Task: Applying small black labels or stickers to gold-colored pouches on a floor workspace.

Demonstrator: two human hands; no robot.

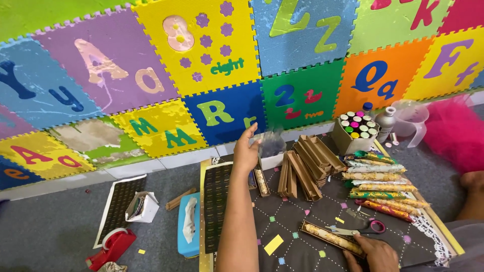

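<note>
At centre of the dark dotted work mat (302, 221), the left hand (246, 151) is raised toward twelve o'clock, its fingers loosely open beside a blurred clear wrapper (272, 142); whether it grips the wrapper cannot be told; the right hand (377, 252), at five o'clock, rests closed on a long brown box (330, 236) holding a patterned roll, scissors (360, 229) across it; empty folded boxes (307, 168) stand at one o'clock; wrapped rolls (378, 189), unboxed, lie at three o'clock, so most packing appears left.
</note>
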